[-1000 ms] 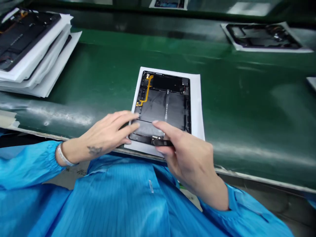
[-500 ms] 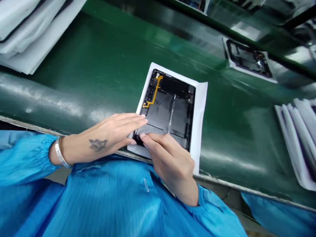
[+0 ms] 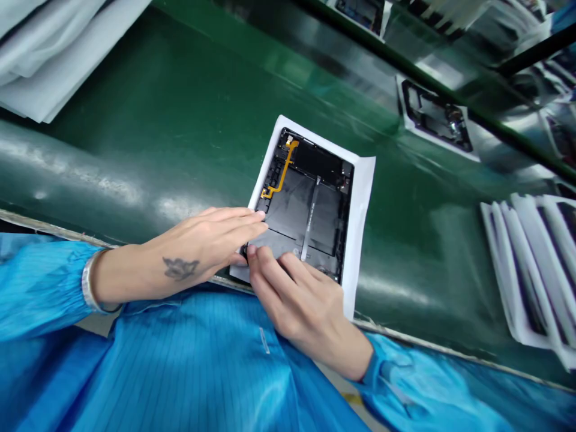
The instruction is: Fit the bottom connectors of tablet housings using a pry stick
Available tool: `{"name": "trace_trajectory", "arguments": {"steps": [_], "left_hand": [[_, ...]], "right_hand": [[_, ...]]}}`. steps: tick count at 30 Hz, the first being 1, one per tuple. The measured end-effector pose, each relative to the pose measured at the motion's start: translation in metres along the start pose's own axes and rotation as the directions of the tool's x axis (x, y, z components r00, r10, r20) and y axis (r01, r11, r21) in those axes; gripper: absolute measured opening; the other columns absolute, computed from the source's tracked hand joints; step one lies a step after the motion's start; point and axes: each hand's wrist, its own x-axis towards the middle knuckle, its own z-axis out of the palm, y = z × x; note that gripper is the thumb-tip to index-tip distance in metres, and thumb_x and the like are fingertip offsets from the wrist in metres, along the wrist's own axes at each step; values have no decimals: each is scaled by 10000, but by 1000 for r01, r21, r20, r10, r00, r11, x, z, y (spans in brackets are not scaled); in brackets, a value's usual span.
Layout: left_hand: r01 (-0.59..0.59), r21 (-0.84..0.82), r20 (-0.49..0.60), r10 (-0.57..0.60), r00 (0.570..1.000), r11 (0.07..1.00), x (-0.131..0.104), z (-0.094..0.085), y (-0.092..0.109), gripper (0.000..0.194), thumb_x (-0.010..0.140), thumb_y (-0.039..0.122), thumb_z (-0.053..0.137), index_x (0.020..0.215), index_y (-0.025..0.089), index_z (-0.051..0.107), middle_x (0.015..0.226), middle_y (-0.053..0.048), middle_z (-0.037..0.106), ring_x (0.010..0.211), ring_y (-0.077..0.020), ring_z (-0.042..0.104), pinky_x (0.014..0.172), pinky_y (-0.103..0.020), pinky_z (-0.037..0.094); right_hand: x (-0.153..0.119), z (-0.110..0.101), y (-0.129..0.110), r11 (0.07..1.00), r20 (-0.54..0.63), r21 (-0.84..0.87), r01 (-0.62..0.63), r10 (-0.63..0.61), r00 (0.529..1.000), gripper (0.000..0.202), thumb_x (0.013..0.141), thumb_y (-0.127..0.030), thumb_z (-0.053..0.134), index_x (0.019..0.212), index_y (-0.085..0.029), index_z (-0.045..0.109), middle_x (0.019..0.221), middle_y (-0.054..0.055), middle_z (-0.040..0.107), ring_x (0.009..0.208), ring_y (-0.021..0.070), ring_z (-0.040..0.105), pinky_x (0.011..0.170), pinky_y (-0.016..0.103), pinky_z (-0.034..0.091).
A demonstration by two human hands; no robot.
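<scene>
An opened tablet (image 3: 299,210) with dark insides lies on a white sheet (image 3: 360,240) at the table's front edge. An orange flex cable (image 3: 283,171) runs along its upper left side. My left hand (image 3: 202,246) rests against the tablet's left edge, fingers stretched out, thumb low at the corner. My right hand (image 3: 299,294) is over the lower left corner, fingers curled and thumb and forefinger drawn together there. Whatever lies between those fingertips is hidden.
White padded sleeves (image 3: 67,54) are piled at the upper left, and several more (image 3: 531,264) stand at the right. Another opened device (image 3: 436,117) lies on a white sheet at the back right. The green table (image 3: 189,120) has a worn front edge.
My right hand has shifted slightly left and turned, its fingertips nearer the tablet's lower left corner. My left hand has barely moved. The view has shifted a little.
</scene>
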Motion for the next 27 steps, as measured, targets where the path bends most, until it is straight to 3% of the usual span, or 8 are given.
{"name": "trace_trajectory", "arguments": {"steps": [3, 8, 14, 18, 24, 27], "left_hand": [[8, -9, 11, -8, 1000, 1000, -2, -1, -3, 435, 1055, 340, 439, 1456, 173, 457, 1494, -99, 531, 1433, -209, 454, 1181, -411, 409], [-33, -4, 64, 33, 997, 999, -2, -1, -9, 477, 1038, 324, 480, 1487, 177, 420, 1523, -105, 498, 1446, -218, 435, 1195, -424, 395], [-47, 24, 22, 47, 999, 999, 0, -3, -4, 425, 1053, 297, 436, 1450, 148, 451, 1487, -115, 535, 1428, -212, 459, 1178, -405, 412], [-63, 20, 4, 63, 998, 998, -2, 0, -5, 418, 1060, 300, 412, 1440, 133, 462, 1482, -126, 538, 1429, -213, 458, 1176, -402, 412], [-80, 58, 62, 76, 995, 995, -2, -2, -9, 473, 1050, 337, 442, 1487, 157, 420, 1533, -111, 483, 1465, -231, 407, 1205, -427, 385], [-75, 127, 59, 68, 996, 989, -4, -10, -5, 486, 1050, 338, 438, 1490, 133, 411, 1550, -143, 453, 1453, -244, 424, 1185, -425, 414]], "right_hand": [[5, -5, 5, 995, 17, -29, 99, -99, 995, 193, 976, -112, 516, 908, -146, 693, 961, 64, 708, 685, 140, 505, 511, 328, 344], [4, -7, 4, 985, 19, -100, 138, -137, 990, 185, 964, -128, 522, 947, -133, 706, 999, 89, 705, 703, 151, 509, 525, 334, 363], [5, -8, 4, 959, 37, -194, 207, -204, 978, 204, 960, -141, 526, 917, -172, 722, 995, 69, 716, 688, 147, 496, 515, 315, 371], [6, -9, 3, 969, 47, -162, 189, -183, 982, 175, 959, -146, 545, 936, -140, 719, 999, 83, 713, 689, 149, 497, 528, 317, 384], [3, 2, 7, 990, 4, -98, 100, -100, 995, 220, 990, -147, 504, 909, -168, 708, 936, 33, 719, 684, 138, 505, 549, 303, 374], [-7, 9, 11, 999, -103, -32, 8, -12, 995, 205, 999, -156, 514, 1088, -141, 698, 951, 43, 735, 735, 141, 561, 588, 297, 392]]}}
